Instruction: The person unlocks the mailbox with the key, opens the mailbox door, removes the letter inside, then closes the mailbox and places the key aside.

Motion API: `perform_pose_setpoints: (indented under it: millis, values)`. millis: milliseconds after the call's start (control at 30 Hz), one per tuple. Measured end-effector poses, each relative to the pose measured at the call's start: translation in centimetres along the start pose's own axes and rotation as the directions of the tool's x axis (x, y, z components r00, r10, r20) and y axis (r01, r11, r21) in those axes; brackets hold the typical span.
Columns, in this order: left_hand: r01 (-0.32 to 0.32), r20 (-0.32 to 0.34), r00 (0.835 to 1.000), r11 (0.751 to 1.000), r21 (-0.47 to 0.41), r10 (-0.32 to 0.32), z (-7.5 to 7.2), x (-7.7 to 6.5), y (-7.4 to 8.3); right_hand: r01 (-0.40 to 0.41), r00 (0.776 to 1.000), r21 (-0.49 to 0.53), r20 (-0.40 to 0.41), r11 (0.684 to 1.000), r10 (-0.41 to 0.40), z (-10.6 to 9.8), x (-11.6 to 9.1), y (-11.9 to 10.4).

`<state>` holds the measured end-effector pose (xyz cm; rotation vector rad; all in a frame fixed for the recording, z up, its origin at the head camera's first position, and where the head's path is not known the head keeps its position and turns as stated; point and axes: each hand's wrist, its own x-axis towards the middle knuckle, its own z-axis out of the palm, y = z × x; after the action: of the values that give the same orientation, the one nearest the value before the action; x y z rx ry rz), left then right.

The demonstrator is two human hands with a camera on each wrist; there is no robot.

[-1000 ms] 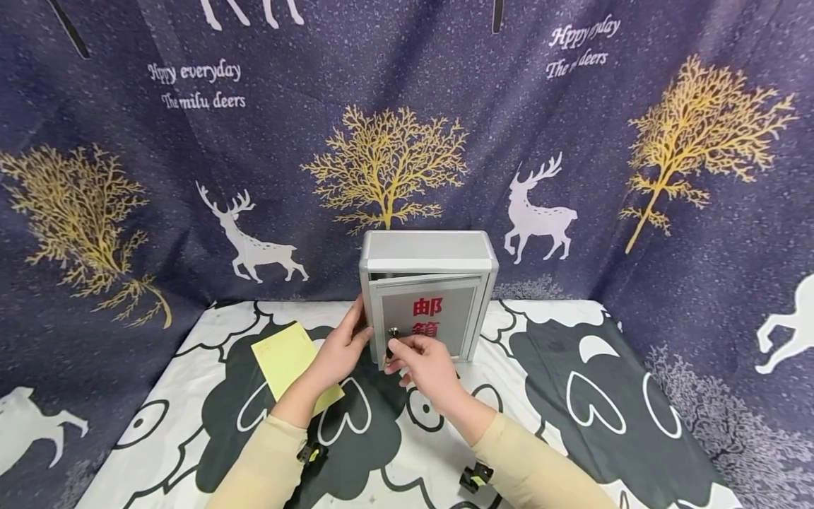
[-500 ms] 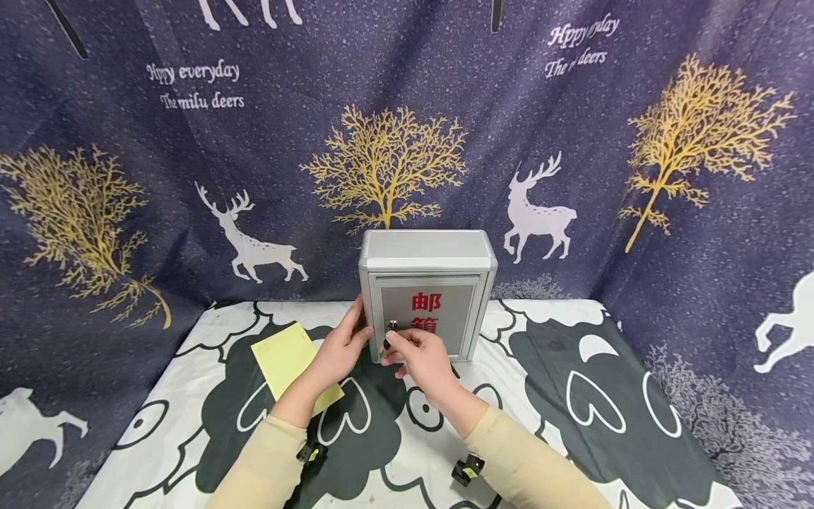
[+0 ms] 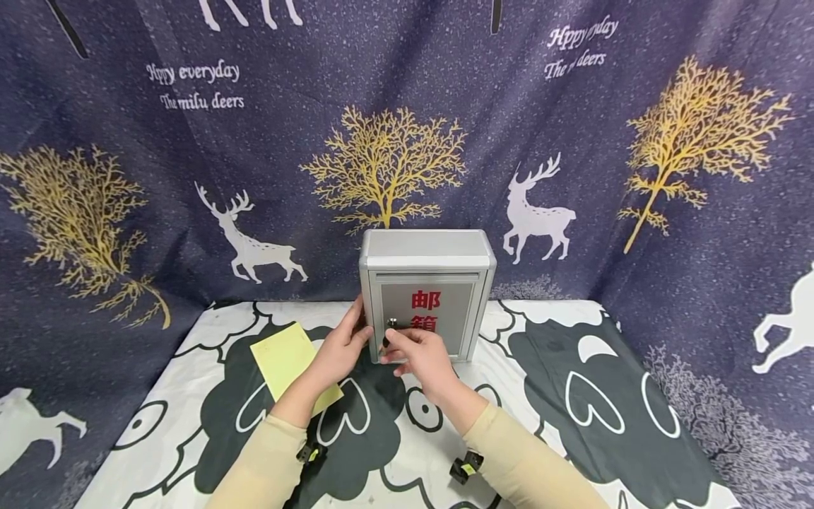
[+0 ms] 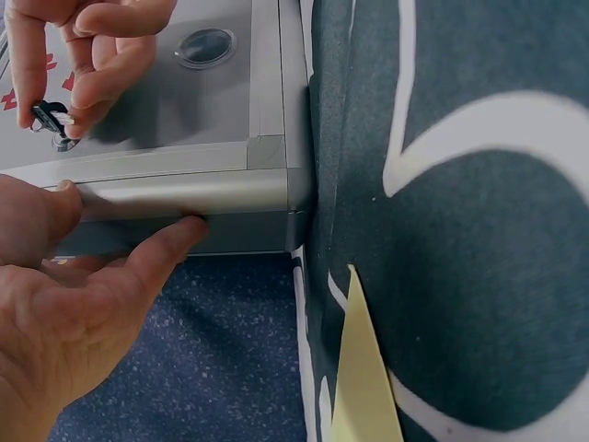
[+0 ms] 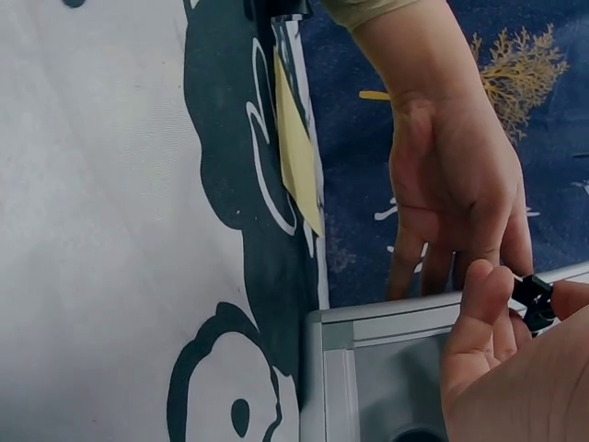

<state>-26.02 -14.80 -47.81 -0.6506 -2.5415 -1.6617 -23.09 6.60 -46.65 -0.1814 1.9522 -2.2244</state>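
A silver metal mailbox [image 3: 427,247] with red characters stands upright on the cloth. Its front door [image 3: 454,322] lies flush with the frame. On the door's left side is a small lock [image 3: 392,323]. My right hand [image 3: 425,362] pinches a black-headed key [image 4: 48,114] between thumb and finger at the lock, also visible as a black key head [image 5: 534,296] in the right wrist view. My left hand [image 3: 337,357] rests on the mailbox's left side, its fingers extended along the side wall [image 4: 244,232] and a fingertip near the front edge.
A yellow sheet of paper [image 3: 286,357] lies on the patterned cloth [image 3: 566,417], partly under the left forearm. A dark blue curtain [image 3: 432,78] with deer and trees hangs close behind the mailbox. Each wrist wears a small black camera [image 3: 467,466].
The mailbox door, ajar a second ago with a gap at its upper left, has swung flush into the frame. My right hand moved slightly inward with it. The left hand stayed put.
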Motion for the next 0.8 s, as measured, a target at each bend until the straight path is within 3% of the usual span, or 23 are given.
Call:
perform_pose_setpoints:
  millis: [300, 800]
  values:
    - [-0.004, 0.001, 1.0, 1.0, 0.007, 0.004, 0.0, -0.11, -0.02, -0.072, 0.996, 0.081, 0.053, 0.994, 0.068, -0.27, 0.3, -0.34]
    - [0.009, 0.011, 1.0, 1.0, -0.005, -0.009, 0.05, 0.07, 0.28, -0.154, 0.988, 0.078, 0.045, 0.985, 0.151, -0.47, 0.66, -0.95]
